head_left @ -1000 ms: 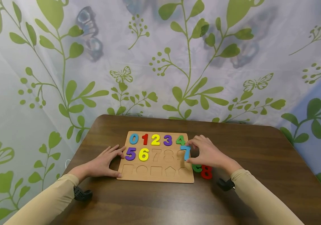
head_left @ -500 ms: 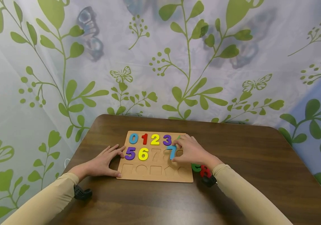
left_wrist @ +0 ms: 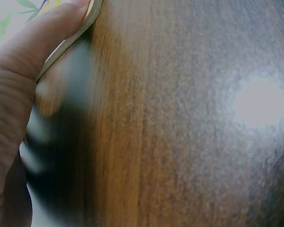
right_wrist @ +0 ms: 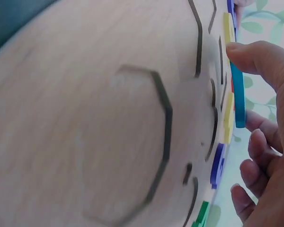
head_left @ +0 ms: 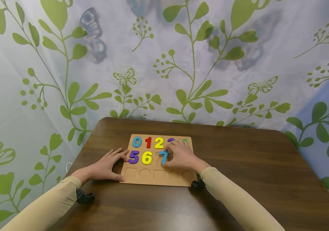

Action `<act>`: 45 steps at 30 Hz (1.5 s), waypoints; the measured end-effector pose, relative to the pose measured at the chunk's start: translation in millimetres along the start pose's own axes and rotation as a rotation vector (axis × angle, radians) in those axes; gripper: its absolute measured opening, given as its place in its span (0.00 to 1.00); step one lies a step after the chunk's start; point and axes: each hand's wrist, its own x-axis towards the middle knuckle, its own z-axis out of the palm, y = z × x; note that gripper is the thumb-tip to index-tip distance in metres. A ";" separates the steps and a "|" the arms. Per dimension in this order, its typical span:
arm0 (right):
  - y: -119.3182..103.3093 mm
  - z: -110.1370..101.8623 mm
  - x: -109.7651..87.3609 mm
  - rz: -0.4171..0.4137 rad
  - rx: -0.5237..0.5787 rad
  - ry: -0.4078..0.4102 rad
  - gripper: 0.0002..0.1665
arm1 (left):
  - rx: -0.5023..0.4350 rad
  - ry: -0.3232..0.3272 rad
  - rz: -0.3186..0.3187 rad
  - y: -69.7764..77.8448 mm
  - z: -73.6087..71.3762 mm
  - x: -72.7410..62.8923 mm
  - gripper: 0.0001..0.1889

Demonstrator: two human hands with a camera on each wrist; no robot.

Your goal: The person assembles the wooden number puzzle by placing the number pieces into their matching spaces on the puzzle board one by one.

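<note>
My right hand pinches a blue number 7 puzzle piece between thumb and fingers. In the right wrist view the blue 7 is seen edge-on, tilted above the board. Below it lies a wooden number puzzle board, where a 7-shaped recess is partly visible. My left hand rests with spread fingers at the board's left edge, its thumb on the near left corner. Set in the board are a blue 0, red 1, yellow 2, purple 5 and yellow 6. My right hand partly covers the purple 3 and green 4.
The board lies on a brown wooden table. Outlined shape recesses run along the board's near row. Behind the table hangs a leaf-and-butterfly patterned cloth. A dark wrist device sits under the right sleeve.
My right hand has carried the blue 7 leftward across the board, from its right edge to the 7 recess. The loose green and red pieces are now hidden by the right arm.
</note>
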 end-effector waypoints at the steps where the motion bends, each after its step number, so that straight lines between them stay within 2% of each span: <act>1: -1.2 0.9 1.1 0.008 0.004 0.002 0.27 | 0.002 -0.001 0.000 -0.2 0.0 0.2 0.35; 17: -6.2 12.5 9.0 0.058 0.052 -0.017 0.34 | -0.007 -0.015 -0.009 1.8 -2.1 1.9 0.36; 32: -5.2 9.7 5.4 0.038 0.095 -0.022 0.31 | 0.013 -0.004 -0.008 -0.3 0.8 0.4 0.36; 45: -3.0 14.9 5.1 0.047 0.114 -0.018 0.35 | 0.007 -0.011 -0.006 -0.3 0.4 0.1 0.36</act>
